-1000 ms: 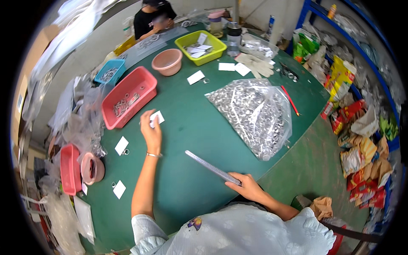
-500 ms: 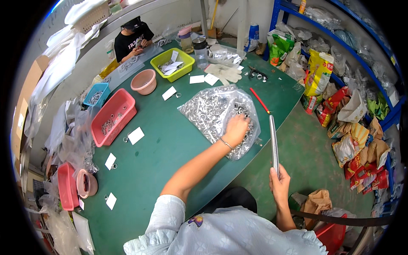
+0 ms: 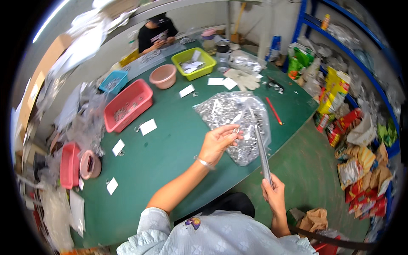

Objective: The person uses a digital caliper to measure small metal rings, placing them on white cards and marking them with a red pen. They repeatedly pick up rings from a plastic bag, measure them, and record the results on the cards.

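Observation:
My left hand (image 3: 216,145) pinches a small silver ring (image 3: 236,130) between thumb and fingers. It hovers over the near side of a clear plastic bag (image 3: 219,108) full of silver rings. In my right hand (image 3: 274,192) is the thick lower end of a tapered metal ring mandrel (image 3: 262,155). The mandrel points up and away, its thin tip in front of the bag's right part, a short way right of the pinched ring. A red pencil (image 3: 274,111) lies on the green table (image 3: 170,140) just right of the bag.
Pink basins (image 3: 127,106), a yellow-green basin (image 3: 199,70) and a blue basket (image 3: 114,83) line the far and left sides. White cards (image 3: 148,126) with rings beside them dot the table. A glove (image 3: 242,79) lies behind the bag. Another person (image 3: 156,34) sits across.
My left hand has come up out of the rings in the bag, toward me, with a ring pinched in it. The mandrel in my right hand has tilted left, its tip nearer that hand.

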Demonstrator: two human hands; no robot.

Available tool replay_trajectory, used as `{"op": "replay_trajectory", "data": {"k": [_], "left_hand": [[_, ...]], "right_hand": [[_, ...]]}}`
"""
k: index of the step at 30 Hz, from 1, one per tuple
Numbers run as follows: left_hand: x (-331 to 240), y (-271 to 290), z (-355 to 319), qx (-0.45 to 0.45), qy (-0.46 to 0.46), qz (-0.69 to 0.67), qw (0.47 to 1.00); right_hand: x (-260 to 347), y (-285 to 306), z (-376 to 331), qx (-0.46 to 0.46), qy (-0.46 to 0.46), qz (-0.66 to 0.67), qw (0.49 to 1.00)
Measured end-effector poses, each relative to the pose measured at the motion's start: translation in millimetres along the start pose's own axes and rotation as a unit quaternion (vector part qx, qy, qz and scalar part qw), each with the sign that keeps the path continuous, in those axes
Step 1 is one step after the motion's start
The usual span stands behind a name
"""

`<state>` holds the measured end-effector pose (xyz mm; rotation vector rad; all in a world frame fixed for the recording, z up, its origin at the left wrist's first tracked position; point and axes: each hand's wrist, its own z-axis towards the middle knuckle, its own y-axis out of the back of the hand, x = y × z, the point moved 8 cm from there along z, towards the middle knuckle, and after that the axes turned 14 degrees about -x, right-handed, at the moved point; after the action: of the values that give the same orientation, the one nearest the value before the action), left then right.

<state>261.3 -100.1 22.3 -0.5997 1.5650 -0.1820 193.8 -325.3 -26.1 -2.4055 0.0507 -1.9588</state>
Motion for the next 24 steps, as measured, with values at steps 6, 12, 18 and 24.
{"op": "replay_trajectory", "data": {"k": [6,12,18,24], "left_hand": [[-47,62,-68,-0.059,-0.049,-0.012,0.997],[-64,86,-104,-0.062,-0.065,0.064,0.994],[-39,86,-124,-0.018,-0.044,0.039,0.998],[-57,97,-132,-0.044,-0.122,0.03,0.991]], "right_hand": [[20,-53,-15,0.149,0.094,-0.131,0.975],[43,-91,-26,0.237,0.174,-0.196,0.936],[74,-128,-42,0.269,0.252,-0.225,0.902],[79,-143,-51,0.267,0.29,-0.264,0.88]]}}
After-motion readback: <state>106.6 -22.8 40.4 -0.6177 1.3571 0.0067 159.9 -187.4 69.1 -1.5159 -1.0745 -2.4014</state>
